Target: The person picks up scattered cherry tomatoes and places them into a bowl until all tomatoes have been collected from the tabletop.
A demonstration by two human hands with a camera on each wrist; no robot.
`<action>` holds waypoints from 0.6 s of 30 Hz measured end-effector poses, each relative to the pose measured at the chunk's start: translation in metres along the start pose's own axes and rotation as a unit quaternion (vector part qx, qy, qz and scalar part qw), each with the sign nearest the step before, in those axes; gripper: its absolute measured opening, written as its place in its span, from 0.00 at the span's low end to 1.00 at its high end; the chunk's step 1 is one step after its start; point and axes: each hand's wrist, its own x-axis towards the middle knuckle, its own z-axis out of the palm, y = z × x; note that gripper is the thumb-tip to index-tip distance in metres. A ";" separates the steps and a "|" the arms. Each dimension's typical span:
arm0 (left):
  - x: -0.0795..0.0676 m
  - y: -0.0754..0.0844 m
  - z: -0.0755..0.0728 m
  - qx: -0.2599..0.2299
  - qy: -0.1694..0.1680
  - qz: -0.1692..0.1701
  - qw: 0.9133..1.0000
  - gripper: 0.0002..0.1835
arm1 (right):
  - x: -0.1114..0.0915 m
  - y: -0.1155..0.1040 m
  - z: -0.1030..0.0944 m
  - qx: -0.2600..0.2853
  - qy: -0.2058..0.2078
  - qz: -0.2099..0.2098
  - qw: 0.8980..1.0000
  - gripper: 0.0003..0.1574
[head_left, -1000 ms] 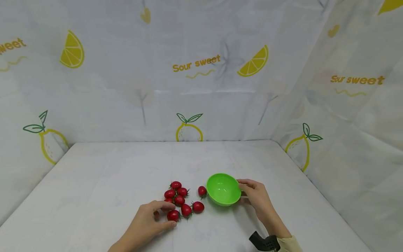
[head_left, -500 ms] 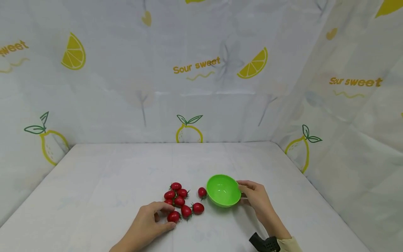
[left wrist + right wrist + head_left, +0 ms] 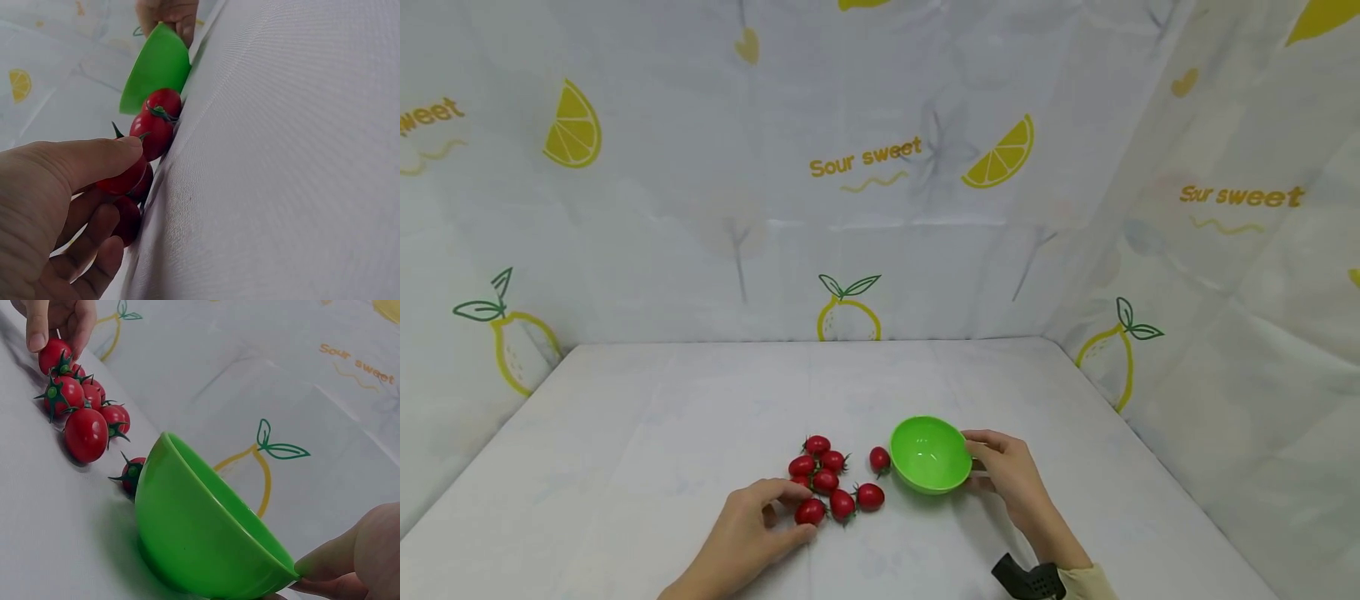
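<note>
My left hand [image 3: 747,529] pinches a red cherry tomato [image 3: 809,512] between thumb and fingers at the near left of a loose cluster. In the left wrist view the thumb lies along that tomato [image 3: 122,180], with its green stem star beside the thumb tip. Several more cherry tomatoes [image 3: 825,481] lie close around the fingertips. The right hand [image 3: 1007,467] grips the right rim of a small bright green bowl [image 3: 930,454], thumb at the rim and fingers underneath. The bowl's inside shows no contents. One lone tomato [image 3: 879,459] lies right at the bowl's left side.
A white cloth covers the table [image 3: 662,433]. Behind and to the sides hangs a pale curtain [image 3: 700,167] printed with lemons and lettering. A black wrist strap [image 3: 1028,578] sits on the right forearm by a cream sleeve [image 3: 1088,583].
The pinched cherry tomato has shifted slightly away from me relative to the others. The right hand and bowl hold their place; the head view has drifted a little.
</note>
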 end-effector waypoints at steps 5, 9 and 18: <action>0.001 0.000 0.001 0.003 0.018 0.006 1.000 0.17 | 0.000 0.001 0.000 0.001 0.001 0.001 1.000 0.17; 0.001 0.000 0.002 -0.002 0.025 0.004 1.000 0.17 | -0.001 0.001 0.000 0.001 0.001 0.000 1.000 0.18; 0.002 0.001 0.002 -0.020 0.038 0.007 0.999 0.18 | -0.001 0.002 0.000 0.004 0.006 0.000 1.000 0.17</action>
